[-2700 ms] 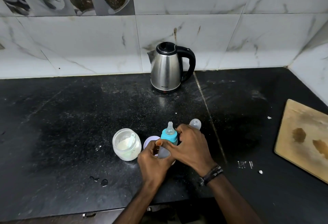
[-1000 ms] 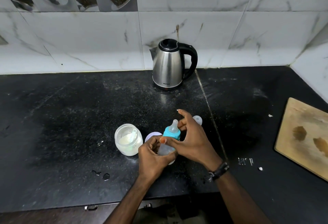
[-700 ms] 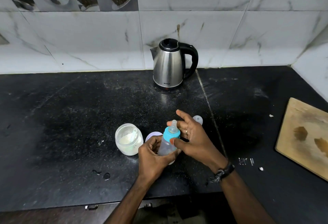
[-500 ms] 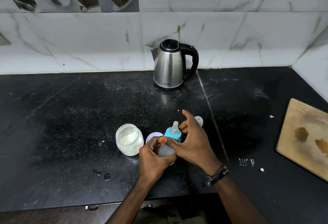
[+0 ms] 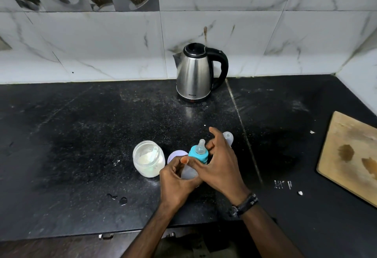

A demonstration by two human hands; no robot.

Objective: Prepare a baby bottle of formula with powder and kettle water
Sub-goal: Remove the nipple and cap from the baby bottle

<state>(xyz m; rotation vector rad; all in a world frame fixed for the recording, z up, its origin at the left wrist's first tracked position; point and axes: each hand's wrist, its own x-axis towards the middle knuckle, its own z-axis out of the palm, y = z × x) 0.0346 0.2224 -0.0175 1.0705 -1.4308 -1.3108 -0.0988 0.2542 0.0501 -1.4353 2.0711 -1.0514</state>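
Since half a second ago little has shifted: the right hand (image 5: pixel 219 166) keeps its thumb and index finger on the teal collar (image 5: pixel 198 155) of the baby bottle (image 5: pixel 190 171), the thumb tip now lower on the ring's left side, while the other fingers stay fanned out behind the teat. Nearest the body, the left hand (image 5: pixel 176 182) is wrapped around the bottle's clear lower part, closed firmly on it. The bottle stands between both hands, near the front edge of the black countertop (image 5: pixel 71 155). Its long axis runs close to upright, leaning slightly away and to the right, with the silicone teat (image 5: pixel 201 145) pointing up. The collar looks seated on the neck; whether it is being loosened or tightened I cannot tell, so the coming twist is judged to turn about that upright axis, with the right hand on the ring and the left steadying the body.

Just left of the bottle lies a pale lilac lid (image 5: pixel 175 154), then the open powder jar (image 5: pixel 148 158) with a scoop inside. Behind the right fingers sits the clear dome cap (image 5: pixel 228 136). Well beyond, by the tiled wall, stands the steel kettle (image 5: pixel 194 76), its handle to the right. A wooden board (image 5: pixel 350 155) lies far right.
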